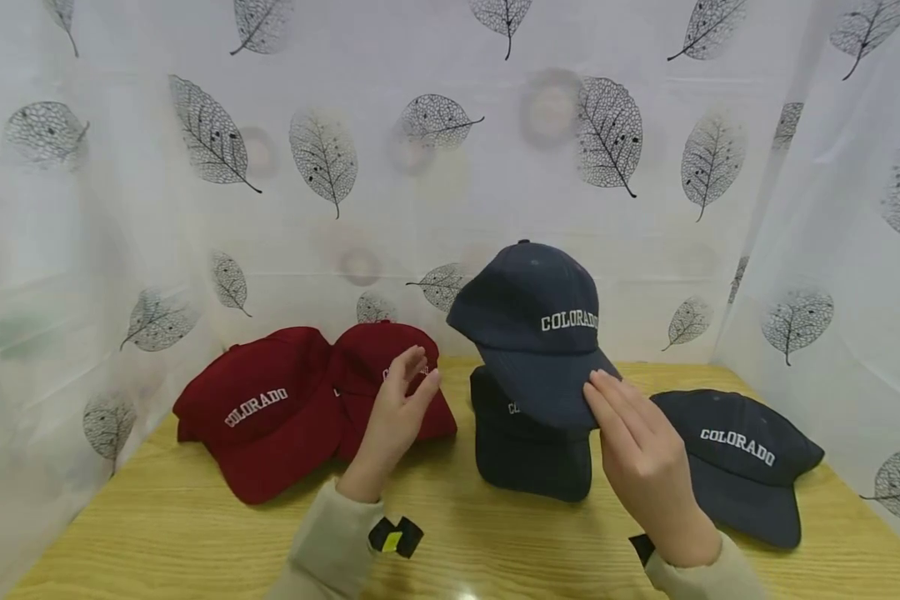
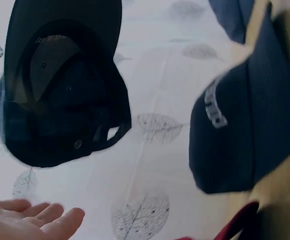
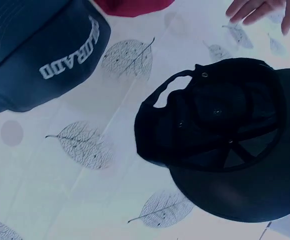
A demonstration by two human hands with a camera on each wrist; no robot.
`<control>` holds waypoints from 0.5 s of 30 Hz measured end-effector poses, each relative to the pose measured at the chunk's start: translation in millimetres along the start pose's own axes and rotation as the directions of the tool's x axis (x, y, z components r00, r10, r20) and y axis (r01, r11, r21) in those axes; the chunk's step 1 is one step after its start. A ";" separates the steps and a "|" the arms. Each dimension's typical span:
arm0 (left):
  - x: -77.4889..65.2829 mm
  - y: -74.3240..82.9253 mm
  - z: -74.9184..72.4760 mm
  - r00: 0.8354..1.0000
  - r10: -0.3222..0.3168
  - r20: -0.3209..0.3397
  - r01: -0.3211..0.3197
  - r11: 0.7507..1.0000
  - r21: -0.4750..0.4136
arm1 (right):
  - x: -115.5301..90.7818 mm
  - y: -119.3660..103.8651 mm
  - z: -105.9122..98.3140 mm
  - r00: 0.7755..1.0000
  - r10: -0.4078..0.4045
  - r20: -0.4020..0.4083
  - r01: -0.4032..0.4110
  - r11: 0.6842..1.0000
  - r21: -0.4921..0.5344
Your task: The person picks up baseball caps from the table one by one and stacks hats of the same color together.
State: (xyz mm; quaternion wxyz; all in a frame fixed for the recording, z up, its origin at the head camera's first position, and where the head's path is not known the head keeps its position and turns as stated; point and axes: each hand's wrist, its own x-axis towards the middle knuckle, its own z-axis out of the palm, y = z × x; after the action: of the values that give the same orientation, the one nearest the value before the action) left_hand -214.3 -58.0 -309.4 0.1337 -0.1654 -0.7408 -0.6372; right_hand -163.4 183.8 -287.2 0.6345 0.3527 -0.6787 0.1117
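Note:
By its brim, my right hand (image 1: 645, 458) pinches a navy baseball cap (image 1: 540, 292) lettered COLORADO, fingers on top and thumb hidden beneath. The cap is raised and tilted, its crown up and to the left. In both wrist views the underside and back strap opening of this cap (image 2: 65, 100) (image 3: 220, 115) show. Behind and below it, a second dark navy cap (image 1: 532, 458) stands on the table, partly covered. My left hand (image 1: 397, 408) is in the air with fingers extended, overlapping the right one of two red caps (image 1: 360, 358) in the head view and holding nothing.
The other red cap (image 1: 262, 408) sits at the left, against its neighbour. Another navy cap (image 1: 742, 458) rests on the wooden table (image 1: 195, 542) at the right, beside my right wrist. White leaf-print curtains (image 1: 435, 217) enclose the back and sides.

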 end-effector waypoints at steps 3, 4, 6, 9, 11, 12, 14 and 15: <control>1.4 -0.4 -0.4 0.998 -0.062 -0.018 0.059 0.988 -0.144 | 4.1 -6.0 2.4 0.998 -0.050 -0.023 0.050 0.998 0.025; 1.6 -0.6 -0.6 0.997 -0.078 -0.016 0.074 0.978 -0.194 | 4.7 -7.3 3.1 0.998 -0.062 -0.028 0.063 0.998 0.031; 1.4 -0.1 -0.8 0.995 -0.101 -0.008 0.095 0.957 -0.274 | 5.1 -9.4 4.4 0.996 -0.081 -0.031 0.082 0.996 0.041; 0.6 0.8 -0.9 0.993 -0.115 0.012 0.112 0.934 -0.340 | 4.2 -11.3 6.0 0.995 -0.100 -0.023 0.102 0.993 0.058; 0.1 1.6 -0.7 0.994 -0.110 0.023 0.111 0.924 -0.366 | 3.3 -11.8 6.8 0.994 -0.112 -0.017 0.113 0.991 0.069; 0.0 1.8 -0.5 0.994 -0.110 0.027 0.112 0.919 -0.378 | 3.0 -11.9 7.2 0.993 -0.118 -0.016 0.119 0.990 0.075; -0.3 2.1 -0.1 0.993 -0.111 0.033 0.115 0.909 -0.400 | 2.5 -12.0 7.9 0.992 -0.128 -0.014 0.129 0.988 0.085; -0.3 2.0 0.1 0.993 -0.112 0.035 0.117 0.904 -0.411 | 2.2 -11.9 8.2 0.991 -0.132 -0.011 0.132 0.987 0.092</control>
State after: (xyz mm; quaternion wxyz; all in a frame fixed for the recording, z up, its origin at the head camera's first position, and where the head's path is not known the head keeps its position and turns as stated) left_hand -213.2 -57.7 -307.8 0.0541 -0.1495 -0.5987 -0.7851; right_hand -162.3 169.5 -290.0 0.6250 0.4256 -0.6464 0.1017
